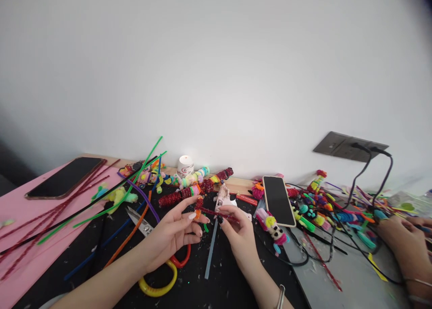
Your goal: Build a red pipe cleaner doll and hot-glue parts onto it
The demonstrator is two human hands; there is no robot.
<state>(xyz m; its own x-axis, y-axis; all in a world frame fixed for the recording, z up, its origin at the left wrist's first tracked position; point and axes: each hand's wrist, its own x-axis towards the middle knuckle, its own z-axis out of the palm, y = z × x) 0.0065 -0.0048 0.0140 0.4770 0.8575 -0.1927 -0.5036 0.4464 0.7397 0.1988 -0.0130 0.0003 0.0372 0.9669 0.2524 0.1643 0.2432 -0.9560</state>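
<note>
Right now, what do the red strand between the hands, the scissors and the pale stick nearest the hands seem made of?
Red strand: probably tinsel fibre on wire; fuzzy, glittery.
Scissors: metal blades, shiny grey; handles likely plastic, bright, glossy.
Pale stick: perhaps glue or plastic; translucent, smooth.

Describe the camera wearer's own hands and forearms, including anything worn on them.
Both forearms are sleeveless as far as they show. The left hand has a long, pale thumbnail; the right hand has a dark thumbnail. A silvery bangle circles the right arm.

Held pipe cleaner [209,212] glittery dark red, scissors handles [158,292] yellow and red, cup [185,165] white with red print, paper [20,213] pink, mat [197,268] black, wall [216,74] whitish
</note>
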